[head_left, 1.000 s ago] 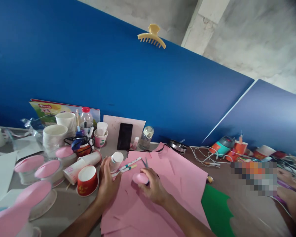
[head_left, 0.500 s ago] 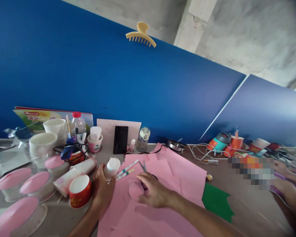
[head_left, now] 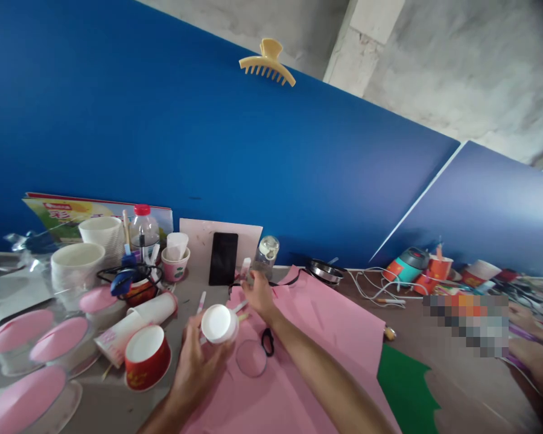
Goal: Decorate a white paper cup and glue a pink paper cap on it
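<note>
My left hand (head_left: 201,355) grips a small white paper cup (head_left: 217,323), its round white end tilted up toward me. My right hand (head_left: 257,295) reaches to the back of the pink paper (head_left: 294,361), fingers around the lower part of a white glue stick (head_left: 245,266). Between my arms lies a cut pink paper disc (head_left: 251,358) with a dark outline. Beside it show the black handles of scissors (head_left: 268,342); my right forearm passes close by them. Markers (head_left: 201,302) lie partly hidden behind the cup and hand.
At left stand several white cups topped with pink discs (head_left: 25,398), a red paper cup (head_left: 148,358) and stacked white bowls (head_left: 78,262). A phone (head_left: 223,259) leans at the back by a glass jar (head_left: 266,250). Green paper (head_left: 407,386) lies right; another person's arms (head_left: 531,349) are beyond.
My right hand has left the scissors and pink disc and moved back to the glue stick. My left hand has brought the cup nearer and tipped it toward me.
</note>
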A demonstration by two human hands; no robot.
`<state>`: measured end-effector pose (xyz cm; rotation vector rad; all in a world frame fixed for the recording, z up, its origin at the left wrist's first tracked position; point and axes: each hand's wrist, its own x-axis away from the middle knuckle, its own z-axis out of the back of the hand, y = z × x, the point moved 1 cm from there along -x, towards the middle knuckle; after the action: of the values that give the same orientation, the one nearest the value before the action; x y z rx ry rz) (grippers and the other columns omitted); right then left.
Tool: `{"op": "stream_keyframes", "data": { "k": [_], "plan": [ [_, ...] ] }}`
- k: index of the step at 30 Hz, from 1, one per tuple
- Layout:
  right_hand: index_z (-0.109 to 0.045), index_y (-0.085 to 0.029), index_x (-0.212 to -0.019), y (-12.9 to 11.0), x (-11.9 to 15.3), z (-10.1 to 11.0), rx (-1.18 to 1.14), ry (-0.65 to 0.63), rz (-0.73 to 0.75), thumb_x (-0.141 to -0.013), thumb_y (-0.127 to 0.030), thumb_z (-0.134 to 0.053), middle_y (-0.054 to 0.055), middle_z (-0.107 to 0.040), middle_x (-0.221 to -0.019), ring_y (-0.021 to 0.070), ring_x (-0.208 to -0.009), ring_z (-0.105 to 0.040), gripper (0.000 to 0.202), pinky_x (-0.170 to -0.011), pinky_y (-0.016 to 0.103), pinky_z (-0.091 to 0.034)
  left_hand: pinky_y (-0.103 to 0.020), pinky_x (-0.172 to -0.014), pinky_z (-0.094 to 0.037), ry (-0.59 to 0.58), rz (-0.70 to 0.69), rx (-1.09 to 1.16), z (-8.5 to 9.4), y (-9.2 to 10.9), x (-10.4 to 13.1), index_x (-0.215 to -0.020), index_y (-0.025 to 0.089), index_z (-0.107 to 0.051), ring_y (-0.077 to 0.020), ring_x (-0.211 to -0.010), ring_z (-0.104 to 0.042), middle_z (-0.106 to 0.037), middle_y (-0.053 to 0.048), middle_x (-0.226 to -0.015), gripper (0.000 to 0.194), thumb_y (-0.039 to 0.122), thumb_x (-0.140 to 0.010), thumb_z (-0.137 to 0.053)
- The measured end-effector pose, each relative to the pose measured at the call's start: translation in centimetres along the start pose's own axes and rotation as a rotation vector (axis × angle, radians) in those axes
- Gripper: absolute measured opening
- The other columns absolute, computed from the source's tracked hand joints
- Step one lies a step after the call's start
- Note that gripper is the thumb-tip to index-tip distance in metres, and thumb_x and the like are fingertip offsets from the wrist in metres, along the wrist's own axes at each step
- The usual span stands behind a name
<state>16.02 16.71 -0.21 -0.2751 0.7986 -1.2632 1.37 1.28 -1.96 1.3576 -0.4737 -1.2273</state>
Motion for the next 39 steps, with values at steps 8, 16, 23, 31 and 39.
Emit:
{"op": "stream_keyframes", "data": {
  "k": [8,16,23,31,39],
  "plan": [
    [-0.059,-0.012,-0.098,-0.6,-1.6,-1.6,0.116,0.076,-0.085,-0.09,-0.02,-0.053,0.021,-0.066,-0.104,0.0325,-0.104,-0.064,0.013,-0.09,0.043,-0.047,-0.046,-0.096,-0.051,-0.34,0.098,0.087,-0.9,1.5,1.0,-0.119,0.019,-0.061,-0.0324,-0.112,-0.065,-0.071,-0.013,-0.117,0.053,0.015,-0.066,-0.067],
    [-0.061,-0.014,-0.089,-1.2,-1.9,-1.7,0.057,0.111,-0.111,-0.091,-0.021,-0.052,0.016,-0.068,-0.092,0.0302,-0.092,-0.069,0.012,-0.079,0.037,-0.05,-0.044,-0.097,-0.051,-0.359,0.127,0.045,-0.5,2.1,0.7,-0.119,0.019,-0.061,-0.0311,-0.114,-0.064,-0.071,-0.013,-0.12,0.051,0.017,-0.069,-0.067],
    [-0.054,-0.016,-0.098,-3.0,-0.4,1.4,-0.107,0.292,0.003,-0.083,-0.02,-0.059,0.016,-0.062,-0.11,0.0252,-0.106,-0.062,0.016,-0.091,0.038,-0.05,-0.044,-0.094,-0.053,-0.357,0.126,0.037,-0.5,2.3,0.7,-0.117,0.019,-0.061,-0.0304,-0.108,-0.067,-0.073,-0.012,-0.115,0.049,0.019,-0.069,-0.067],
    [-0.052,-0.019,-0.103,-3.4,4.7,7.7,-0.669,0.228,0.089,-0.09,-0.039,-0.057,0.009,-0.067,-0.095,0.0209,-0.084,-0.066,0.024,-0.077,0.036,-0.054,-0.046,-0.094,-0.054,-0.379,0.031,-0.018,-0.4,1.3,0.9,-0.122,0.021,-0.059,-0.0314,-0.111,-0.066,-0.071,-0.013,-0.119,0.052,0.028,-0.071,-0.069],
    [-0.041,-0.026,-0.133,-2.6,6.0,9.7,-0.89,0.166,-0.194,-0.095,-0.049,-0.047,-0.002,-0.055,-0.08,0.0125,-0.054,-0.053,0.045,-0.054,0.029,-0.052,-0.048,-0.091,-0.056,-0.377,-0.052,-0.026,-0.6,0.7,1.1,-0.121,0.025,-0.061,-0.0328,-0.108,-0.068,-0.073,-0.012,-0.116,0.049,0.024,-0.073,-0.067]
  ]
}}
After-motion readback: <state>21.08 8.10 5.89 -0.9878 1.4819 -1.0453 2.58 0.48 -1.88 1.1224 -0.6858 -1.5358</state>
